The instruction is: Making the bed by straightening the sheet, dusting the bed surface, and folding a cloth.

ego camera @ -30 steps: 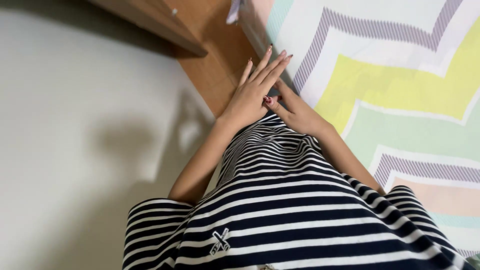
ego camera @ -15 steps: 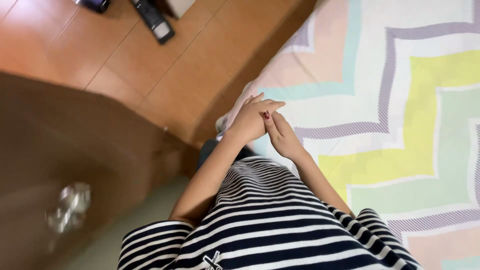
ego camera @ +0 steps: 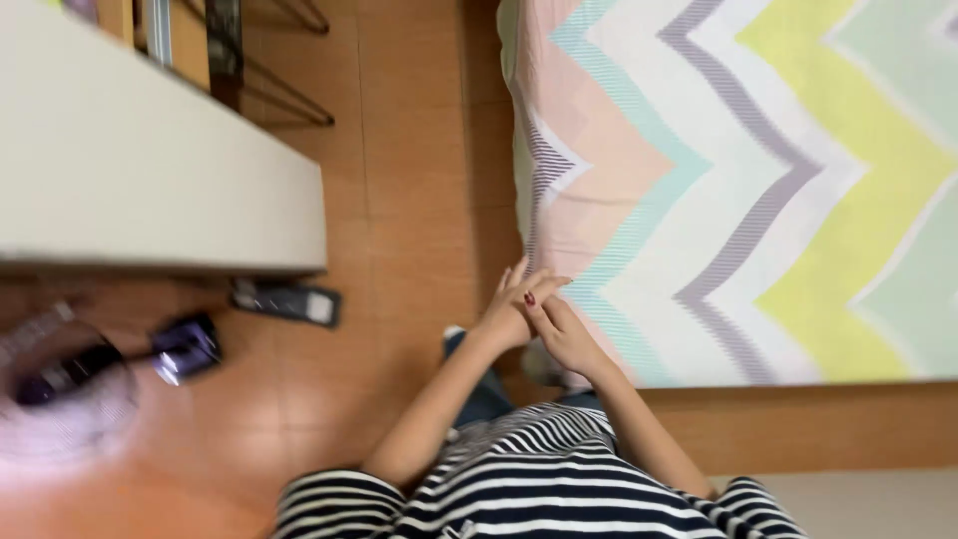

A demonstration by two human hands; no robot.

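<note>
Left hand (ego camera: 511,311): fingers loosely extended, holding nothing, pressed against the right hand.
Right hand (ego camera: 562,334): partly curled, empty, touching the left.
Position: both just beside the chevron bedspread (ego camera: 738,180), at its near corner.
Floor: remote control (ego camera: 287,302) left of the bedspread.

Bare floor (ego camera: 399,200) left of hands; bed (ego camera: 738,190) blocks right.

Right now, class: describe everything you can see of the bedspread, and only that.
The bedspread is a smooth cloth printed with broad zigzag bands: peach, teal, white, grey stripes, yellow, pale green. It lies flat over the bed, filling the upper right of the view, and its edge drops toward the wooden floor. The clasped left hand and right hand show against its near corner; whether they touch it cannot be told.
</note>
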